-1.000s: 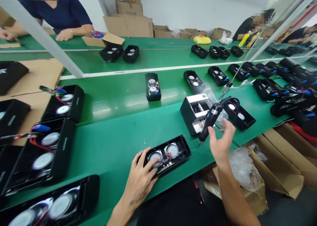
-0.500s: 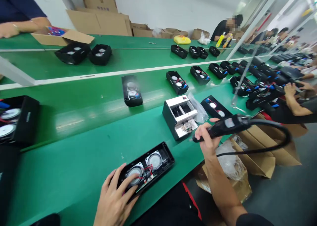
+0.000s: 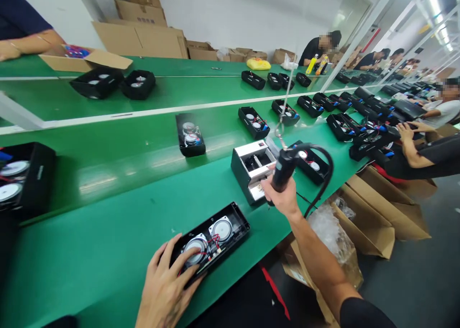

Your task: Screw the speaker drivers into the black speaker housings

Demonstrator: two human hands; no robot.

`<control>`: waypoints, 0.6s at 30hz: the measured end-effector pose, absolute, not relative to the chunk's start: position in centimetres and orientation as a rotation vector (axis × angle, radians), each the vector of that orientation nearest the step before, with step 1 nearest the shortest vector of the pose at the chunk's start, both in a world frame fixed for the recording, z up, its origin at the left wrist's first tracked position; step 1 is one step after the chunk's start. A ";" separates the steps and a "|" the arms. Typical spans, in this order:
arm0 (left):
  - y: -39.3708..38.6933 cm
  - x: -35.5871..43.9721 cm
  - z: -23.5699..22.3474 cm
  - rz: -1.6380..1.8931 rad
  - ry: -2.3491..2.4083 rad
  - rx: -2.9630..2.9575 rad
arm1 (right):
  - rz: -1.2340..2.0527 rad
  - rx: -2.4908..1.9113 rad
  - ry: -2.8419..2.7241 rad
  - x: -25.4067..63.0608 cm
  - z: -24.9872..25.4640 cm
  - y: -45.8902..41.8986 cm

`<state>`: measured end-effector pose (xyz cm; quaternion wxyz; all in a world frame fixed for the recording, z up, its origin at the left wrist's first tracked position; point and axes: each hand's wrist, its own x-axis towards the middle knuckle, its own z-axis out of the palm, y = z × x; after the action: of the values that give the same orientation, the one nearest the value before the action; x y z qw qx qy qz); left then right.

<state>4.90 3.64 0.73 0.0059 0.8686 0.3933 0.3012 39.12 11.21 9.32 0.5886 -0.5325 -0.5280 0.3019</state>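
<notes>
My left hand (image 3: 167,292) presses its fingers on a black speaker housing (image 3: 230,221), which lies open on the green belt with two round drivers and red wiring inside. The fingertips rest on the nearer driver (image 3: 196,251), partly covering it. My right hand (image 3: 282,197) grips a black electric screwdriver (image 3: 283,167), held upright with its cord looping off to the right. That hand is close to the front corner of a white-and-black assembly jig (image 3: 251,170). The screwdriver's tip is hidden behind my hand.
Several open speaker housings (image 3: 254,122) stand on the green conveyor (image 3: 108,251) ahead, and a thin hanging wire (image 3: 285,98) rises above the jig. Cardboard boxes (image 3: 334,242) and plastic wrap sit below the belt's right edge. Co-workers' hands (image 3: 406,131) work at the far right.
My right hand has swung the screwdriver from nearly level to upright and moved left, closer to the jig. My left hand remains on the housing.
</notes>
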 end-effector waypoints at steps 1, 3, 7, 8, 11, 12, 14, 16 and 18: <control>3.6 4.9 0.7 0.926 1.234 2.717 | 0.770 -1.151 -1.173 38.3 9.4 10.2; 3.4 4.9 0.8 0.893 1.243 2.710 | 0.860 -0.949 -1.087 36.4 9.6 8.2; 3.0 5.1 1.1 0.842 1.286 2.685 | 0.890 -0.692 -1.127 32.3 9.6 5.5; 3.0 5.2 1.1 0.837 1.294 2.680 | 0.894 -0.673 -1.155 31.4 9.4 5.3; 2.9 5.3 1.3 0.856 1.286 2.681 | 0.898 -0.685 -1.208 29.9 8.7 5.3; 2.9 5.3 1.3 0.865 1.279 2.682 | 0.896 -0.706 -1.214 29.6 8.4 5.5; 3.0 5.4 1.4 0.879 1.268 2.682 | 0.891 -0.751 -1.220 29.5 8.0 5.7; 3.0 5.3 1.5 0.881 1.260 2.688 | 0.884 -0.798 -1.223 29.4 7.7 5.8; 3.1 5.2 1.5 0.876 1.253 2.699 | 0.885 -0.819 -1.222 29.4 7.4 5.8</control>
<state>5.25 3.08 1.47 0.0196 0.8699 0.4039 0.2823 29.36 5.80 7.43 0.6539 -0.3608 -0.5385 0.3901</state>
